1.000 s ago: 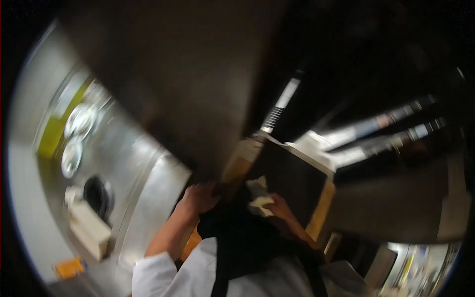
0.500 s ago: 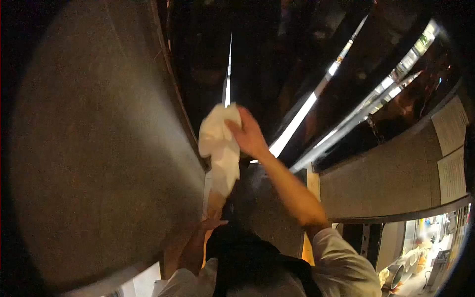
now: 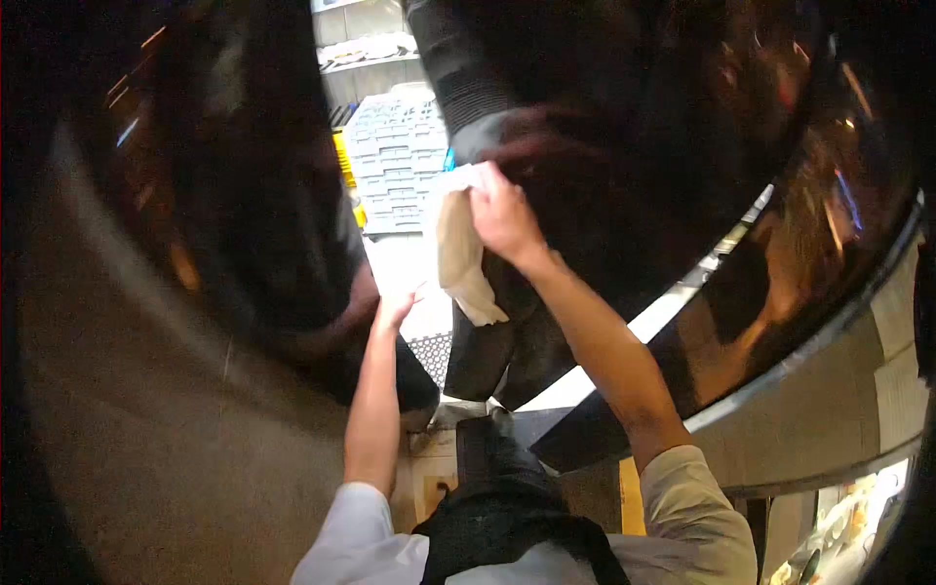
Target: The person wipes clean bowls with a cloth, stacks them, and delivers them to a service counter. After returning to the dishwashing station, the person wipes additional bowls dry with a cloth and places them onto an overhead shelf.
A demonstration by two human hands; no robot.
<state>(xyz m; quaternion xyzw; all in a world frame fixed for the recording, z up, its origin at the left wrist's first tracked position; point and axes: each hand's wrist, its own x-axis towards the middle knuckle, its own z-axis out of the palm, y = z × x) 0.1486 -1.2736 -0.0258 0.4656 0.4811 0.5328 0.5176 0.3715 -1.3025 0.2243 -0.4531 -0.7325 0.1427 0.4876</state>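
My right hand point(image 3: 505, 216) is closed on the upper part of a white cloth point(image 3: 463, 255), which hangs down at the edge of the right dark glossy panel point(image 3: 604, 224). The knuckles are close to that panel's surface. My left hand point(image 3: 394, 308) is lower, beside the inner edge of the left dark glossy panel point(image 3: 263, 195). Its thumb stands apart and points right; glare washes out the other fingers. I see nothing in this hand, and whether it touches the panel is unclear.
Between the panels is a bright gap. Through it show a stack of pale, crate-like boxes point(image 3: 395, 161), a shelf point(image 3: 366, 66) with things on it, and a patterned floor patch point(image 3: 431, 356). A grey wall point(image 3: 127, 419) is at left; a lit area with utensils point(image 3: 838, 526) is lower right.
The gap between the dark panels has widened from a thin slit, showing the boxes behind. My left hand has moved up and forward. My right hand has risen slightly with the cloth.
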